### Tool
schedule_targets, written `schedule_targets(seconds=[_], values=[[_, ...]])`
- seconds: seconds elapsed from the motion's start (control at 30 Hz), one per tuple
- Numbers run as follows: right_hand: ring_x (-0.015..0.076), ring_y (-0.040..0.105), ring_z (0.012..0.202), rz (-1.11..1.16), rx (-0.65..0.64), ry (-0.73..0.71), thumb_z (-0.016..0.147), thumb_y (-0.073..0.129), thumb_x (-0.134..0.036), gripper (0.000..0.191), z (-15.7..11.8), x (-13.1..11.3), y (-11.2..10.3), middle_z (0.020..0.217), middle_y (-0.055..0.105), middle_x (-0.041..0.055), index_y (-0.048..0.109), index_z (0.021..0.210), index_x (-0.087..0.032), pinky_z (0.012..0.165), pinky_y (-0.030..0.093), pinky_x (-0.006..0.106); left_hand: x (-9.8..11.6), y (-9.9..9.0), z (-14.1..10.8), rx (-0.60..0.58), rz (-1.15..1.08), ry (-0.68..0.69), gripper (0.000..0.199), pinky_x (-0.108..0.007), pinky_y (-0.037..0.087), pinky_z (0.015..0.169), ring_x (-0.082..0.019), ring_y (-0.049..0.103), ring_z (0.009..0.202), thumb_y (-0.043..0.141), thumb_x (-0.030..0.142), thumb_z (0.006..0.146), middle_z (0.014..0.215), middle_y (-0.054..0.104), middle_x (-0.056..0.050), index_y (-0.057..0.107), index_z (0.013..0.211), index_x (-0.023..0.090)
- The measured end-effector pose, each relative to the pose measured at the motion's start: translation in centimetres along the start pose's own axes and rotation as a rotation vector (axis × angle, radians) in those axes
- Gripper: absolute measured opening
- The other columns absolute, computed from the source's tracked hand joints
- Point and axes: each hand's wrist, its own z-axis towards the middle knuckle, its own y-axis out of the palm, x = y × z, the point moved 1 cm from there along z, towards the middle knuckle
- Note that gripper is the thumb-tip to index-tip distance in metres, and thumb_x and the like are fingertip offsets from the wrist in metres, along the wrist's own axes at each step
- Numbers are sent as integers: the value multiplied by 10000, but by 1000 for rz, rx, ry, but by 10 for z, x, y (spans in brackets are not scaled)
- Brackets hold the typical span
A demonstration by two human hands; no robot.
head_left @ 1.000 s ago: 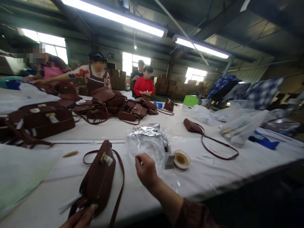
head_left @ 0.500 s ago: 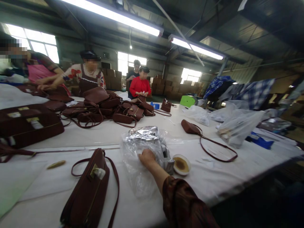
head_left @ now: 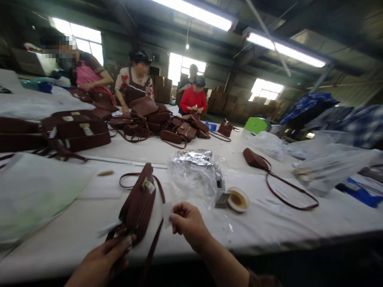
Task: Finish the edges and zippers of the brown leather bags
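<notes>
- Handbag (head_left: pixel 138 209), dark brown, rests on the white table (head_left: pixel 206 243) ahead of the left hand (head_left: pixel 107 255): its near end is at the fingertips, and its body stretches away from the grip.
- Left thumb and fingers press together on that near end; exactly which part they pinch is hard to make out.
- Well apart from that grip, the right hand (head_left: pixel 190 221) is to the right of the bag's body and off it, its thumb against the curled forefinger, pinching a small translucent piece (head_left: pixel 168 215).
- Between the bag's body and the right hand runs the strap (head_left: pixel 160 189), trailing down toward the near table edge.
- On the bag's upper part, the gold clasp (head_left: pixel 145 184) has a whitish wrapping (head_left: pixel 150 187) beside it.
- Crumpled clear plastic (head_left: pixel 191 175) lies just beyond the right hand, with a round dish (head_left: pixel 238 209) to its right.
</notes>
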Motion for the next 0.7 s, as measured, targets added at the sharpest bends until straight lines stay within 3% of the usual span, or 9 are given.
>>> schedule_targets(seconds=[0.1,0.23,0.43,0.53,0.7], values=[[77,487,386,11,-67,127,638,634,-234,102,-32,27,41,504,545,-54,616,693,-150,395,356,188,13,2,-13,-117,-37,-49,430,-242,560,644,-158,649,740,878,346,563,936,734,-105,749,896,106],[78,478,373,-30,-100,218,662,573,-198,64,-44,47,70,471,541,-48,613,675,-150,378,327,178,17,3,-24,-118,-8,-10,364,-280,568,683,-205,678,829,829,316,638,973,732,-132,736,915,99],[111,514,404,-147,-70,147,729,591,-238,98,-42,44,85,508,556,-33,641,722,-154,396,364,206,-2,-6,-18,-124,181,145,461,-349,560,819,-243,698,856,753,483,692,893,758,-92,725,991,133],[132,562,491,-225,-39,36,745,602,-249,114,-42,40,88,563,603,-11,675,738,-162,476,416,224,-8,-10,-16,-60,259,205,479,-331,555,784,-250,701,840,740,513,685,844,762,-75,735,992,145],[158,613,639,-269,-31,-96,761,602,-238,129,-42,34,89,674,691,23,709,756,-165,595,452,237,-9,-7,-18,2,191,214,501,-322,553,683,-257,703,758,785,508,609,796,763,-87,755,951,143]])
